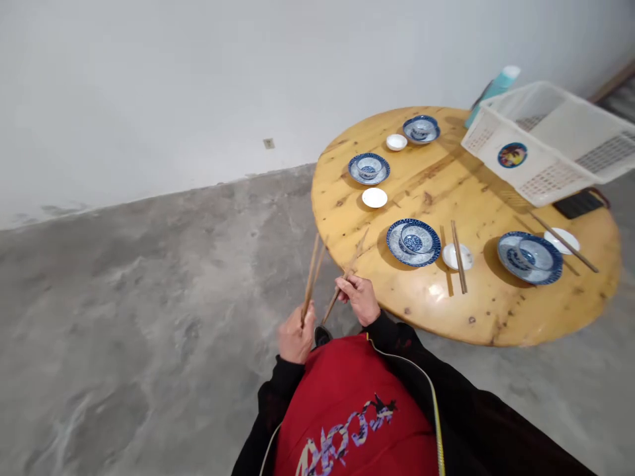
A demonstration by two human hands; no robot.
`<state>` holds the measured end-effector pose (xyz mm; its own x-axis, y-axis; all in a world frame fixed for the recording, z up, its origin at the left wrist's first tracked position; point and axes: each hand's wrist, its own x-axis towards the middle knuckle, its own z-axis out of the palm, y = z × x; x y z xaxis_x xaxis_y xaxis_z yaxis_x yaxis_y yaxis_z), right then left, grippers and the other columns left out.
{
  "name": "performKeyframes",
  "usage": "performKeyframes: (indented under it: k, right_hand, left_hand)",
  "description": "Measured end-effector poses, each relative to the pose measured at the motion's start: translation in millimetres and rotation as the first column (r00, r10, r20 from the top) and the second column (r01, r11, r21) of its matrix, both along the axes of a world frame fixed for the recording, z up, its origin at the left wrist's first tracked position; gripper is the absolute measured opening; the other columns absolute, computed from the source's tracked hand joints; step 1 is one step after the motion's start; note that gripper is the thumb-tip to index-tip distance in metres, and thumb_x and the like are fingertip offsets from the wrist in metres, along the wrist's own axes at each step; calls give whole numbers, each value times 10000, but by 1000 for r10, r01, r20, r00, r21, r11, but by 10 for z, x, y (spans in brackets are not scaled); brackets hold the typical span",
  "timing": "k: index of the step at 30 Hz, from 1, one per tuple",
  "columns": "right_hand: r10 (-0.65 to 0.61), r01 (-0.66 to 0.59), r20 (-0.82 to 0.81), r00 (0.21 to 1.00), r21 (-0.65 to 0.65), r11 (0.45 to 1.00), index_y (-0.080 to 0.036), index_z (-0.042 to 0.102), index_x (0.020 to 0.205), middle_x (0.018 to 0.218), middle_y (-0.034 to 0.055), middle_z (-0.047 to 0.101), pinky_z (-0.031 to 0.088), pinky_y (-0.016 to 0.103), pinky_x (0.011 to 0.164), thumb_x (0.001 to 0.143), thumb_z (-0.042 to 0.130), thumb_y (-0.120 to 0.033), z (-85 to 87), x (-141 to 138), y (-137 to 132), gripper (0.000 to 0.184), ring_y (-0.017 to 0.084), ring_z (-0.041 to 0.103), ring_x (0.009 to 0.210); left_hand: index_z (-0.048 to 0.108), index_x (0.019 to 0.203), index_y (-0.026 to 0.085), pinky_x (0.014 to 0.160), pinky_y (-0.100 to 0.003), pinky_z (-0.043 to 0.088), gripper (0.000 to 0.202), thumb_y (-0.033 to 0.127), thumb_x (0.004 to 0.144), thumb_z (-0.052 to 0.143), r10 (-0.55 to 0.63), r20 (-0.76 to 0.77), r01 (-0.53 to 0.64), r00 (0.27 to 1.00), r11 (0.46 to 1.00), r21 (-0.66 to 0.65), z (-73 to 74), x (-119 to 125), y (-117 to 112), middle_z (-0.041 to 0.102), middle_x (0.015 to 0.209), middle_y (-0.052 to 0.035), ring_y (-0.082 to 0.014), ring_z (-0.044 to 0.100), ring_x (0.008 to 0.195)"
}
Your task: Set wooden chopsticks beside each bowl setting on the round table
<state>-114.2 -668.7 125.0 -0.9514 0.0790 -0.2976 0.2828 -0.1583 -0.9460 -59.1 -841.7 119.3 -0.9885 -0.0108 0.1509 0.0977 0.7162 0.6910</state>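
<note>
My left hand (296,336) is closed around a few wooden chopsticks (312,274) that point up and away from me, over the floor. Beside it, at the near left edge of the table, my right hand (359,297) pinches other chopsticks (331,306) at a slant; how many is blurred. Nearest to my right hand on the table is a blue-and-white plate (397,254) with a bowl (417,238) on it. Just right of that, a pair of chopsticks (459,258) rests across a small white dish (449,256).
The round wooden table (426,297) bears more settings: a plate (353,170) with a white dish (374,198), another plate (407,129) behind, and one (550,274) at right. A white plastic basket (540,175), a teal bottle (496,89) and a black phone-like object (578,204) stand or lie at the right.
</note>
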Motion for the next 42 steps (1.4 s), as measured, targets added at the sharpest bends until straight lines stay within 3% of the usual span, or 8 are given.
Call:
performKeyframes:
  k: [5,12,17,22,31,38,42]
  right_hand:
    - [9,-13,58,998,63,998,-175,577,643,465,-30,546,369,205,444,735,631,-476,-73,-157,-398,319,85,474,420]
    - [-116,98,92,989,177,979,-170,579,635,451,-25,537,358,205,425,724,616,-456,-102,-513,-431,302,88,464,407]
    - [-220,190,126,967,212,959,-175,575,628,458,-20,542,365,208,427,726,624,-465,-228,-951,-351,309,90,467,412]
    - [-306,267,182,934,212,940,-183,542,595,445,-24,529,356,208,431,736,620,-420,-344,-1560,-332,287,88,461,407]
    - [-476,430,194,858,239,871,-182,541,627,473,-12,554,368,216,453,772,582,-409,-405,-2496,-205,273,101,488,427]
    - [-585,470,197,787,423,774,-180,531,608,469,-6,553,384,213,458,817,546,-353,-334,-2781,94,271,119,534,430]
    - [-633,422,190,751,598,681,-171,567,618,504,9,603,410,217,522,839,547,-338,-233,-2863,330,279,136,592,502]
  left_hand:
    - [716,937,176,601,-236,472,400,437,954,413,45,100,-52,994,996,69,-63,-167,-477,709,689,-26,-145,655,587]
    - [702,824,183,558,-248,440,458,506,946,401,-54,219,17,974,985,170,-158,-572,-641,700,698,-39,-151,624,560]
    - [719,845,186,589,-241,457,431,476,953,420,-81,241,44,967,987,155,-255,-1101,-787,713,724,-39,-142,628,577]
    - [727,901,183,567,-232,449,415,467,952,428,-199,244,176,949,978,113,-296,-1859,-912,692,670,-19,-127,599,520]
    - [698,791,189,621,-231,467,443,481,961,411,-377,308,374,873,925,73,-63,-3327,-727,735,778,-39,-127,643,594]
    - [685,727,208,685,-221,493,428,448,957,414,-550,274,551,789,831,79,-106,-4008,-533,762,877,-44,-133,697,712]
    - [666,692,209,714,-231,508,430,446,953,418,-651,265,652,711,752,95,-138,-4393,-403,765,904,-48,-147,710,765]
